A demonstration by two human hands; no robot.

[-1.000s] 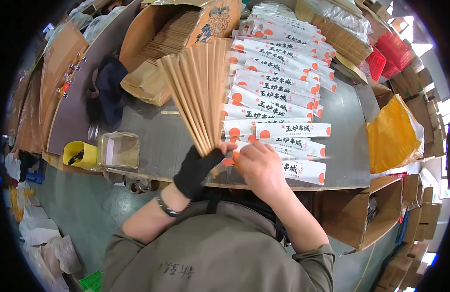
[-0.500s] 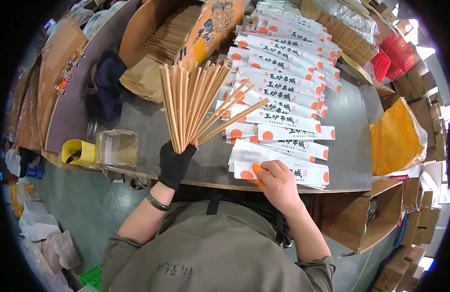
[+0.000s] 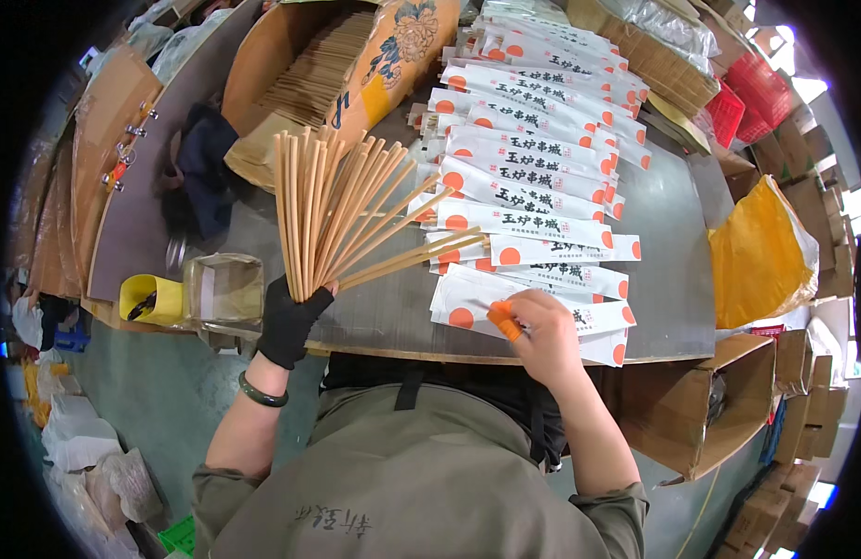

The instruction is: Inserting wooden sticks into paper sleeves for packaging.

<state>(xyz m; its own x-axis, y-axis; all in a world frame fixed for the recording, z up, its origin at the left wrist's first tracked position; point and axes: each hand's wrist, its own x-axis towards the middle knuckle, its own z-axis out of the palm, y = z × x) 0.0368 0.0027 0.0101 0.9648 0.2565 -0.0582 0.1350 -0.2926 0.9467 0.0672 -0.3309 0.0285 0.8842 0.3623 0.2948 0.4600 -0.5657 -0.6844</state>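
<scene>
A fanned bundle of wooden chopsticks point(image 3: 342, 210) stands up from my left hand point(image 3: 291, 324), which wears a black fingerless-type glove and is closed round the lower ends. Orange finger covers sit on the fingertips of my right hand point(image 3: 547, 340). Those fingers are pinched together at the top white paper chopstick sleeve point(image 3: 463, 296) of a loose stack near the table's front edge. Beyond this stack lies a long, overlapping row of paper-sleeved chopsticks point(image 3: 533, 221), printed with orange dots and dark lettering. Some chopstick tips reach close to the row's left side.
An open carton of chopsticks point(image 3: 314, 74) lies at the back left. A yellow container point(image 3: 151, 300) and a clear-sided box point(image 3: 227, 289) sit at the left table edge. Dark cloth point(image 3: 202, 172) lies behind them. An open cardboard box point(image 3: 719, 405) stands right, below the tabletop point(image 3: 668, 307).
My left hand has moved left with the chopsticks, and the bundle leans further left. My right hand has shifted slightly right and up, and the top sleeves of the stack have turned.
</scene>
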